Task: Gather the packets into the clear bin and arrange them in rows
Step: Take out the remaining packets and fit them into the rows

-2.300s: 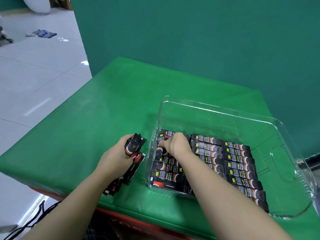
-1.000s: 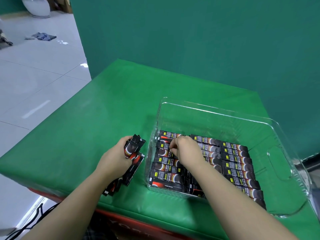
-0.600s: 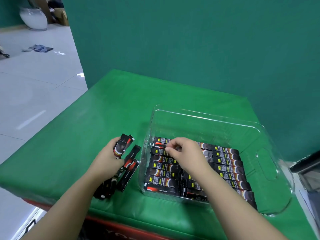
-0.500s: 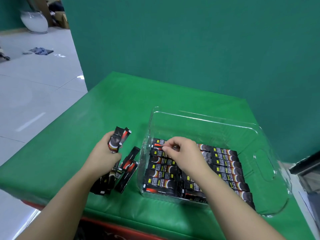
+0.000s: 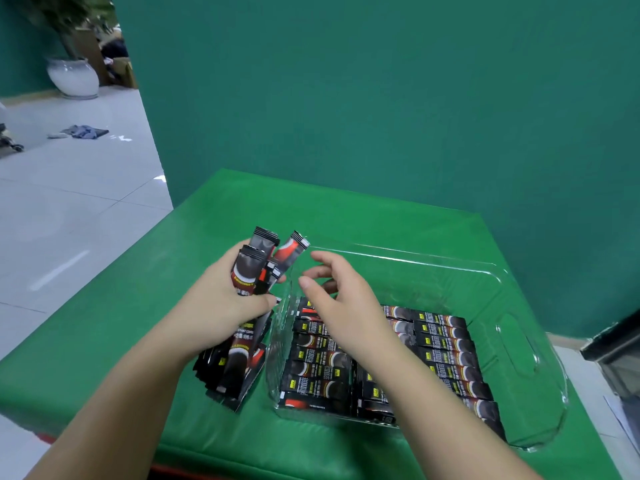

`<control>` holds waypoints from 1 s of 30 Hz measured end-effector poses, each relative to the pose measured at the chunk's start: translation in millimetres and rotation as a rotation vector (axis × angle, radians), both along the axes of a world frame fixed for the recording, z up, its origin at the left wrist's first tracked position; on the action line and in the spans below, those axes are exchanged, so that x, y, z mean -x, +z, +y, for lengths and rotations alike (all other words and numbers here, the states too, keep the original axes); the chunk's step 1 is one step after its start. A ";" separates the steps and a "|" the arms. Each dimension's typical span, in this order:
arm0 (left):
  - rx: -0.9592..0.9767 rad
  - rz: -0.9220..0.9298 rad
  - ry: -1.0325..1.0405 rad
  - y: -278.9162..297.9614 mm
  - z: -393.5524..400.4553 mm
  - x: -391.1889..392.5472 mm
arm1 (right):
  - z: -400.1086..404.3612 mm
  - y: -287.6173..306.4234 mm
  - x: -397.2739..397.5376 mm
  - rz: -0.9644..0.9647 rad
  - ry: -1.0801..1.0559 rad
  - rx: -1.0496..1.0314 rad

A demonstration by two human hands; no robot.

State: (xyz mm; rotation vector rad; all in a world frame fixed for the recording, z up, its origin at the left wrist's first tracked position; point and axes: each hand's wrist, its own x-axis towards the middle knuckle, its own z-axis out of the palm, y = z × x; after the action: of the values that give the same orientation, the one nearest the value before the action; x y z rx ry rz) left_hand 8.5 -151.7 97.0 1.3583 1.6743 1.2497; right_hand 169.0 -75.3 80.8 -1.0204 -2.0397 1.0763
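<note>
A clear plastic bin (image 5: 519, 344) sits on the green table. Black-and-red packets (image 5: 446, 355) lie flat inside it in rows along the near half. My left hand (image 5: 221, 303) grips a bundle of packets (image 5: 258, 263) just left of the bin's left wall, their tops fanning upward. More loose packets (image 5: 232, 368) lie on the table under that hand. My right hand (image 5: 337, 299) hovers above the bin's left end, fingers spread and relaxed, holding nothing, its fingertips close to the held bundle.
The green padded table (image 5: 138, 306) ends at a near edge just below the bin and at a left edge over white tiled floor. A green wall (image 5: 381, 98) stands behind. A dark object (image 5: 616, 341) sits past the table's right side.
My right hand has lifted out of the bin's packet rows and opened toward the left hand. My left hand has raised its bundle of packets off the table. The view tilted up.
</note>
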 end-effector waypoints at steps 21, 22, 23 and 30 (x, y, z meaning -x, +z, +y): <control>0.052 0.277 -0.004 -12.9 3.9 -3.8 | 46.7 -72.9 -46.0 -0.095 -0.374 0.285; 0.058 0.280 -0.006 -13.9 4.2 -4.2 | 46.4 -77.8 -45.2 -0.132 -0.369 0.292; 0.061 0.283 -0.011 -14.4 4.3 -4.8 | 45.9 -82.0 -43.7 -0.160 -0.360 0.301; 0.046 0.275 -0.027 -16.4 3.7 -5.8 | 43.5 -92.0 -27.5 -0.316 -0.317 0.269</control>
State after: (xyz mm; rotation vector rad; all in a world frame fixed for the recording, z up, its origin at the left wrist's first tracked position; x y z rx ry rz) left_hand 14.3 -148.0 80.6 1.5761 1.8499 1.0389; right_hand 196.6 -31.8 -11.2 -1.6802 -1.9073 1.0902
